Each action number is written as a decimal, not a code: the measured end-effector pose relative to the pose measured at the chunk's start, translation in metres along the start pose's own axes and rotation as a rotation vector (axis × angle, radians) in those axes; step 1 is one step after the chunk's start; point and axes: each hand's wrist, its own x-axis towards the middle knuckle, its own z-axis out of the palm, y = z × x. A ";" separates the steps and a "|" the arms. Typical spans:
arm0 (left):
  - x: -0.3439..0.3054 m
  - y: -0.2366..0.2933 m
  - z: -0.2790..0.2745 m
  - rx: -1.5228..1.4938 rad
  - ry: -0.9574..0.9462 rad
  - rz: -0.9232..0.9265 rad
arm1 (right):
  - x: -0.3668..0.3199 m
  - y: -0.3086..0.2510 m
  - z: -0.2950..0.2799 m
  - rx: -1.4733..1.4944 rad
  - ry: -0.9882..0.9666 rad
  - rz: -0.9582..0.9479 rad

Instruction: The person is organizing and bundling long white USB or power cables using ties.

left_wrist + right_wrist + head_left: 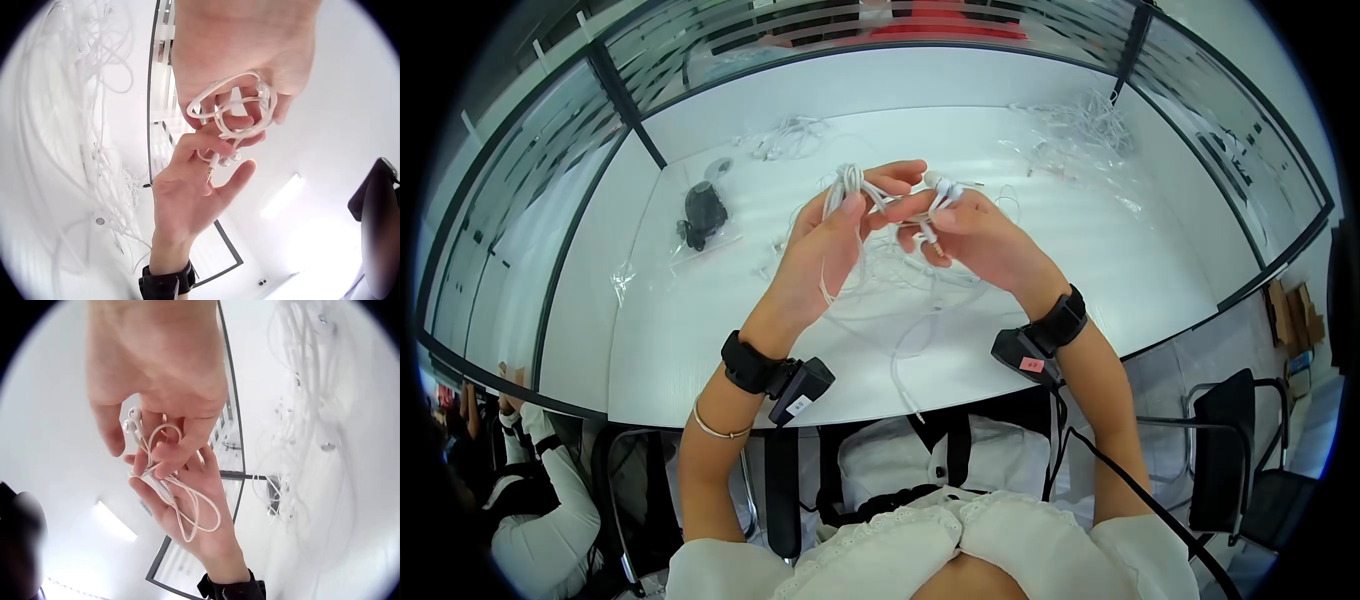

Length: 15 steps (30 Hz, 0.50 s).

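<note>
A pair of white wired earphones spans both hands above the table. My left hand (815, 240) holds their bundled cable (847, 187), which hangs in loops across the palm in the right wrist view. My right hand (995, 240) pinches the earphones close to the earbuds (132, 420). The metal-tipped plug (211, 170) sticks out by the right fingers in the left wrist view. Fingertips of the two hands meet around the bundle's middle. Beneath them, more tangled white earphone cables (920, 265) lie on the tabletop, partly hidden by the hands.
A white table (670, 370) has low panels around its back and sides. Dark item in a clear bag (703, 213) lies at left. Piles of white cables lie at back left (792, 137) and back right (1090, 125). One loose cable end (917, 412) reaches the front edge.
</note>
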 end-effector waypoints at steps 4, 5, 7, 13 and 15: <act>-0.003 0.008 0.000 0.023 0.122 -0.009 | 0.003 0.002 -0.006 0.107 -0.112 0.121; -0.003 0.010 -0.005 0.065 0.138 0.003 | 0.004 0.008 -0.011 0.116 -0.083 0.169; 0.000 0.013 0.000 0.198 0.230 0.093 | 0.008 0.008 -0.014 0.056 -0.014 0.226; -0.001 0.010 0.009 0.482 0.103 -0.278 | 0.004 -0.022 -0.003 -0.496 0.181 0.052; -0.001 0.011 0.013 0.546 0.063 -0.368 | 0.004 -0.013 0.004 -0.567 0.194 -0.016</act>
